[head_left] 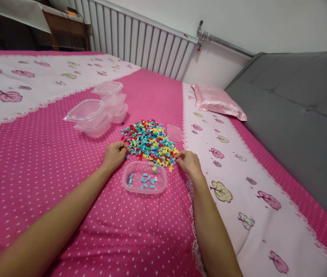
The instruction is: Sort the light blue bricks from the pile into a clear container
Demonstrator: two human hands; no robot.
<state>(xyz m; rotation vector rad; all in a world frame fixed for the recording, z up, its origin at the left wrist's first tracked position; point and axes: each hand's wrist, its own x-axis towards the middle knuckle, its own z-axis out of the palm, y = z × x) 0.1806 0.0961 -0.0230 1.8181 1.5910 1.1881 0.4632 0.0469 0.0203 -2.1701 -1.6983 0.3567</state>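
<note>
A heap of small plastic building bricks (152, 140) in red, yellow, blue and green lies on the bed. My left hand (115, 154) touches the heap's left edge, its fingers curled together. At the right edge is my right hand (190, 163), thumb and fingers pinched beside yellow bricks. Whatever either hand may hold is too small to make out. Between my forearms, just in front of the heap, stands an open clear plastic container (144, 188) with several light blue bricks spread over its bottom.
Stacked clear containers (94, 123) stand behind my left hand, with more containers (113, 98) behind them. A clear lid (175, 133) lies right of the heap. Farther off are a pink pillow (218, 102), a grey headboard (293, 107) and a white radiator (140, 38).
</note>
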